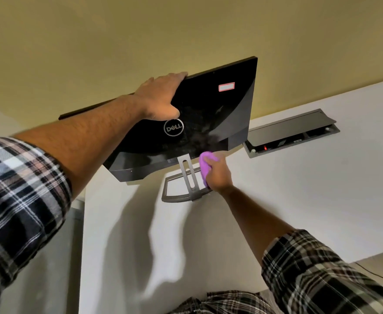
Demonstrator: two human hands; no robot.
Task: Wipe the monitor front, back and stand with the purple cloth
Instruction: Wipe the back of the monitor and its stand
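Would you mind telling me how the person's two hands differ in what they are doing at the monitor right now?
The left hand grips the top edge of the monitor, thumb on its glossy back; the right hand grips the bunched purple cloth. The left hand sits high above the logo; the right hand is low, beside the grey stand near the monitor's bottom edge. Both reach from plaid sleeves.

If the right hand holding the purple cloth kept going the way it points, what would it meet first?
Probably the monitor: the right hand aims the purple cloth up at its lower back edge, beside the stand. Depth is unclear.
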